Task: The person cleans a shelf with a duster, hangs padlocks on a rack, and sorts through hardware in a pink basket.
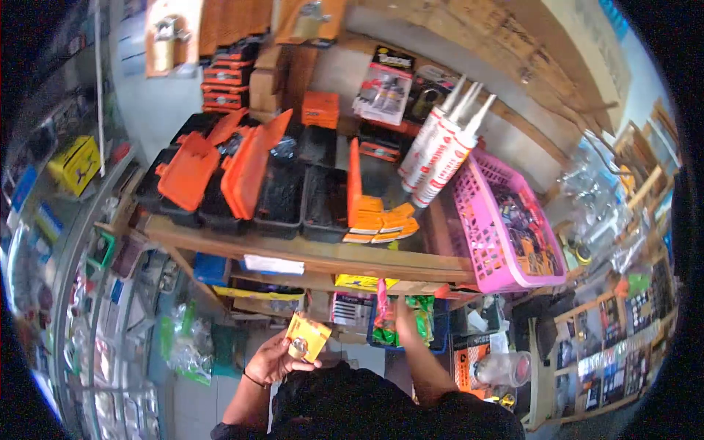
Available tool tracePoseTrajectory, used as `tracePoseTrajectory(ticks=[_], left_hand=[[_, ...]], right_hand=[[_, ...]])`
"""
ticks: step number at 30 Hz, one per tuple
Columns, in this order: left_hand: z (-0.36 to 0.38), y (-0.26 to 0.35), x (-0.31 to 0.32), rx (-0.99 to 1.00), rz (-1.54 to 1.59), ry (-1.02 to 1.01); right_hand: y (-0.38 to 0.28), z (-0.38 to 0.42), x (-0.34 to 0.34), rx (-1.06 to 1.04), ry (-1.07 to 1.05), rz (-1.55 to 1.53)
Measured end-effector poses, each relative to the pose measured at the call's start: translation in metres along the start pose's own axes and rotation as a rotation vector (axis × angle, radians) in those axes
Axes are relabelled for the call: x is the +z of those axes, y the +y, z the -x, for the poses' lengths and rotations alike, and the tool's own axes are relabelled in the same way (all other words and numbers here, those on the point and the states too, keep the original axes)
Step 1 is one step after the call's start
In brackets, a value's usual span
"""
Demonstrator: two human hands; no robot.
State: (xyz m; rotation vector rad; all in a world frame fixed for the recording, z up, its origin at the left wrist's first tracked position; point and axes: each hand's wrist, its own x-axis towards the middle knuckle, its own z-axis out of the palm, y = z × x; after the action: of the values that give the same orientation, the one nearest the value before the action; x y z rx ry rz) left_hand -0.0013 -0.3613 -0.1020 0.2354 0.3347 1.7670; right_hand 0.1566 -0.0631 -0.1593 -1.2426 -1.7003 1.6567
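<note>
My left hand is closed around the edge of a small yellow-orange box with a round metallic item pictured on it, held up in front of the lower shelf. To the right, my right arm stretches under the upper shelf, and my right hand is at a dark blue basket of green packets. A pink packet stands up close beside this hand. Its fingers are blurred and mostly hidden.
A wooden shelf above my hands carries black bins with orange lids, orange-yellow boxes, white sealant tubes and a pink basket. Glass display cases stand left. A clear plastic jar is near my right elbow.
</note>
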Motion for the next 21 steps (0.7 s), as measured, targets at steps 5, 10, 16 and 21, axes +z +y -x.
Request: tracePoseTrajectory(ticks=[5, 10, 16, 21], left_hand=[[0.001, 0.005, 0.010, 0.026, 0.040, -0.008], [-0.017, 0.002, 0.012, -0.055, 0.194, -0.086], [-0.057, 0.002, 0.014, -0.073, 0.053, -0.238], [-0.118, 0.010, 0.056, -0.135, -0.059, -0.253]], right_hand=[[-0.066, -0.037, 0.043, 0.393, -0.238, -0.002], [-0.067, -0.033, 0.052, 0.339, -0.325, 0.019], [0.041, 0.035, -0.028, 0.566, -0.566, -0.323], [0.212, 0.105, -0.140, 0.124, -0.188, 0.485]])
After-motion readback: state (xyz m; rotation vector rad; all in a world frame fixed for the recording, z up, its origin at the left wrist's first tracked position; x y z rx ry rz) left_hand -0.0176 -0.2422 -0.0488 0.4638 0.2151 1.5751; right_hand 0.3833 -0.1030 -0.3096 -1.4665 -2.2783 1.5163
